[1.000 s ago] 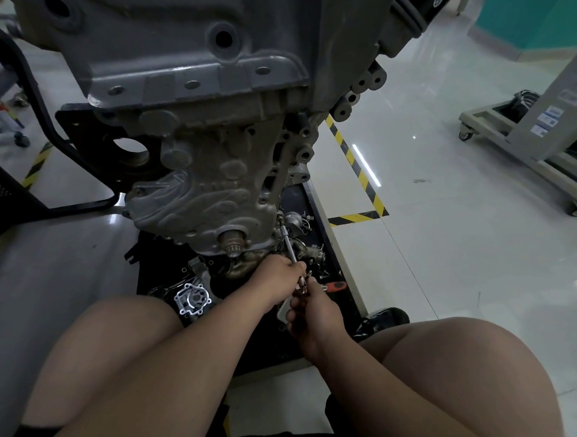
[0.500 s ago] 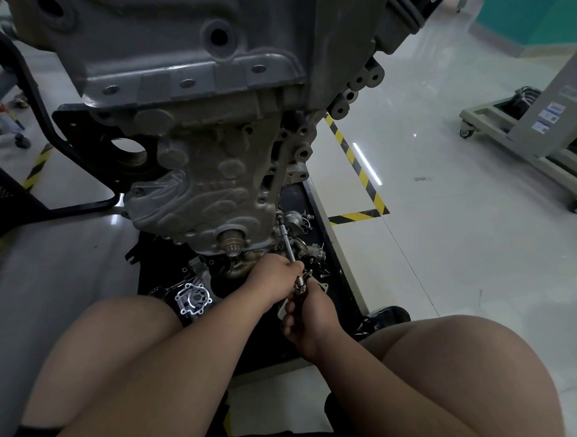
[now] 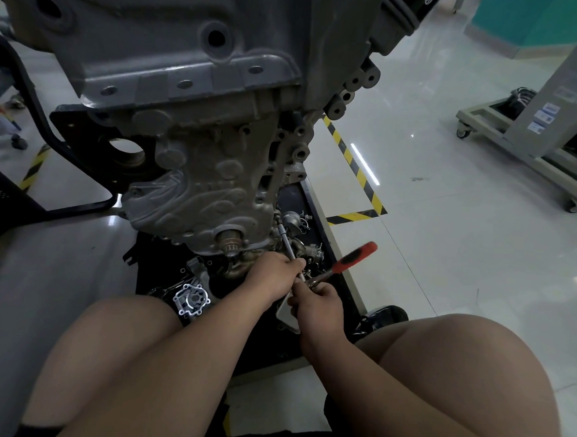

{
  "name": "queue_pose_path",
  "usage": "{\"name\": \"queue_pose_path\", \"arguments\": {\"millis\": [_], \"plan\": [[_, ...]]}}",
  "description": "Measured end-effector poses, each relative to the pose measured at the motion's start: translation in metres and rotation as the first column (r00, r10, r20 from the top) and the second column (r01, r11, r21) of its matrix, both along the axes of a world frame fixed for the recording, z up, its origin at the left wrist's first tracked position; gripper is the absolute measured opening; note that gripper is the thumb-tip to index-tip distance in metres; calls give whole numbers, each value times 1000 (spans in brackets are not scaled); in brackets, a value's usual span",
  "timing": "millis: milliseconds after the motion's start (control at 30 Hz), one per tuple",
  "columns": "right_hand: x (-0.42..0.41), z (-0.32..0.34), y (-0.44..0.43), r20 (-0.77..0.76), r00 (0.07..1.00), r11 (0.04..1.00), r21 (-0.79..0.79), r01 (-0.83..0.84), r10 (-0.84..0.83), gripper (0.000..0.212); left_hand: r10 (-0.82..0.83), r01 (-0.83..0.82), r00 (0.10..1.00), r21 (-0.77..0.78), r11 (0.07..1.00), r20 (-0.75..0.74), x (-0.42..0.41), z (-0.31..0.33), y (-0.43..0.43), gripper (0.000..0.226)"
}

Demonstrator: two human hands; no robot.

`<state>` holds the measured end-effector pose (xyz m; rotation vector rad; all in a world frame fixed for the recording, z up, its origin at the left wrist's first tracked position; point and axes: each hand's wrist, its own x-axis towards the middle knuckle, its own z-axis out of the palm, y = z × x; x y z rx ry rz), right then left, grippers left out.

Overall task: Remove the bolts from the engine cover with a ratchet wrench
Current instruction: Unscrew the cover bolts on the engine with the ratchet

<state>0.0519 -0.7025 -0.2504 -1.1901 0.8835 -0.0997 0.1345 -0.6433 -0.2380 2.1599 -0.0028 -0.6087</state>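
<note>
Steadying the extension bar [image 3: 285, 237] falls to your left hand [image 3: 272, 276], whose grip is closed round the shaft just below the lower right edge of the engine cover [image 3: 209, 189]. Your right hand [image 3: 317, 302] has its grip curled round the head of the ratchet wrench [image 3: 353, 258], while the red-and-black handle juts out to the right with nothing on it.

Hold the bar in line with the bolt so the socket sits square. If the bolt feels tight, I judge you would gain leverage by taking the handle itself rather than the head. Swing in short strokes, since loose parts crowd the black tray [image 3: 345, 295] beneath.

The socket and bolt head are lost among the cover's edge and the clutter behind it. I cannot tell whether the socket is fully seated or how far the bolt is out. The engine's upper part is cut off at the top.
</note>
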Motion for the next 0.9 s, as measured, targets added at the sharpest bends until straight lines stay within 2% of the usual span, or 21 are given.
{"name": "queue_pose_path", "arguments": {"millis": [100, 200, 300, 433, 633, 900], "plan": [[0, -1, 1, 7, 1000, 999, -52, -10, 11, 22, -2, 2, 1000, -12, 1000, 0, 1, -1, 1, 38], [0, -2, 3, 35, 999, 999, 54, -2, 0, 22, 21, -21, 1000, -37, 999, -4, 0, -3, 2, 41], [2, -3, 2, 10, 1000, 992, 126, 3, -4, 31, 19, -19, 1000, -48, 999, -5, 0, -5, 2, 36], [3, -3, 2, -61, 998, 985, 172, -19, 30, 43, 17, -21, 999, -73, 997, -50, -1, -5, 0, 29], [7, 0, 3, -170, 980, 932, 362, -31, 99, 57, 15, -20, 996, -58, 998, -91, 1, -6, 0, 30], [10, -2, 1, -140, 978, 893, 445, -74, 151, 56, 14, -16, 998, -26, 1000, -65, 0, -6, 3, 31]]}}
